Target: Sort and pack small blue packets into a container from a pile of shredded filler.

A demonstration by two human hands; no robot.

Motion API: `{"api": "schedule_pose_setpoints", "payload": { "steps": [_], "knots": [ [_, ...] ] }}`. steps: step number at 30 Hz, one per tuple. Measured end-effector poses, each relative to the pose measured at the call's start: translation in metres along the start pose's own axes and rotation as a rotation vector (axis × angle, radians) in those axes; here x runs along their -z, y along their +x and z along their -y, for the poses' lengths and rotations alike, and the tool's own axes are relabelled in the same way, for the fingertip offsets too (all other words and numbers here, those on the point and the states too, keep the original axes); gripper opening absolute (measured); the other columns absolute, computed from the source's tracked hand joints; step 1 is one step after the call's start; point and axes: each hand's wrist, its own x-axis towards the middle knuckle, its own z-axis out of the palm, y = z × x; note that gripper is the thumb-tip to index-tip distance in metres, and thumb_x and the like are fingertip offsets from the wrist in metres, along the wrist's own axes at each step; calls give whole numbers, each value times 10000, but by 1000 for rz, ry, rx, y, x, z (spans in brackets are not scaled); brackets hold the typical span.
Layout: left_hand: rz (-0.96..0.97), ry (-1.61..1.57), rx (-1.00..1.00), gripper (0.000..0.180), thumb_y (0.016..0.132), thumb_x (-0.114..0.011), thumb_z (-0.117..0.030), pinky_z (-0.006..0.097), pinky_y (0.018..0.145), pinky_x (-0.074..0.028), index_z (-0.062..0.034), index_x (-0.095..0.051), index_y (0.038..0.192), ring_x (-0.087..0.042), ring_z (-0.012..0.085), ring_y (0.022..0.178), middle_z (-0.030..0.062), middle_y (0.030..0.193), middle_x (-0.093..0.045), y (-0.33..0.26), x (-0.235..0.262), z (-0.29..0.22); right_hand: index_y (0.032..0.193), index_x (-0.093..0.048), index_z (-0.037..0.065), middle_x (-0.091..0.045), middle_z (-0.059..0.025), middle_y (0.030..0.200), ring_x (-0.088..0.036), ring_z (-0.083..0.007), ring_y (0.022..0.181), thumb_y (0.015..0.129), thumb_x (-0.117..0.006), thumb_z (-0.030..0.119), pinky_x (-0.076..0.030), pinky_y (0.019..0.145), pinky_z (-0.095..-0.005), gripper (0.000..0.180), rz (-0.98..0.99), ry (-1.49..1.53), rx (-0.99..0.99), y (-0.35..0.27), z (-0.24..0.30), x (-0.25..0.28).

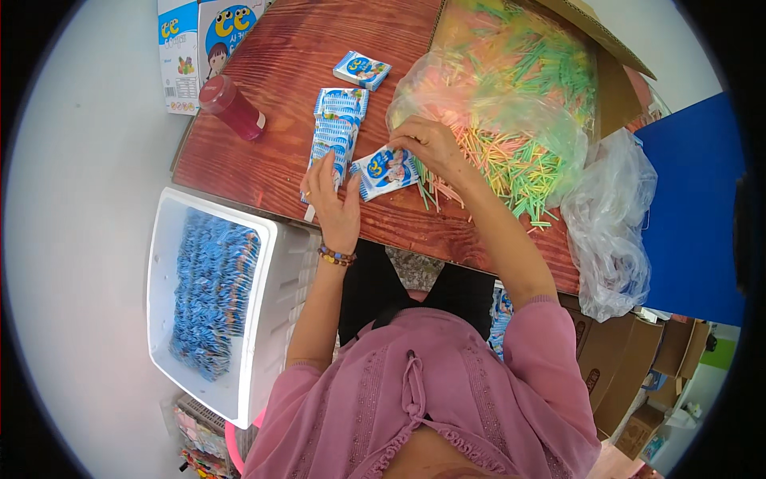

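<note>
The packet (385, 172) is sitting angled between the hands, over the near part of the desk (291, 76). Right hand (437, 150): fingers are pinching its upper right corner. Left hand (335, 206): fingers are covering the packet row (337, 132); whether gripping, cannot tell. The packet is presumably handling light, soft and slippery, its contents fragile; the crimped ends are likely offering the safest hold. Loose sticks (533, 180) are crowding its right side; the tub (269, 263) is standing leftward.

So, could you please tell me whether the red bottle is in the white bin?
No, the bottle is on the table, outside the bin.
</note>
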Motion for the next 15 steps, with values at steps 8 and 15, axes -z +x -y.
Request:
{"api": "schedule_pose_setpoints", "payload": {
  "steps": [8,15],
  "knots": [
    [99,-339,270,189,810,-730,-134,288,570,-381,-25,-640,934,-422,125,618,34,690,-520,8,-33,10,862,-673,57,-644,-47,737,-598,-111,664,832,-658,148,-461,595,-283,96,-12,503,-359,-16,13,1],
    [220,-87,240,194,819,-718,-158,327,618,-419,-9,-638,914,-498,198,650,93,732,-578,5,-30,14,882,-698,69,-619,-38,741,-581,-118,713,845,-653,165,-457,647,-287,112,13,232,-396,-27,9,1]
  ]
}}
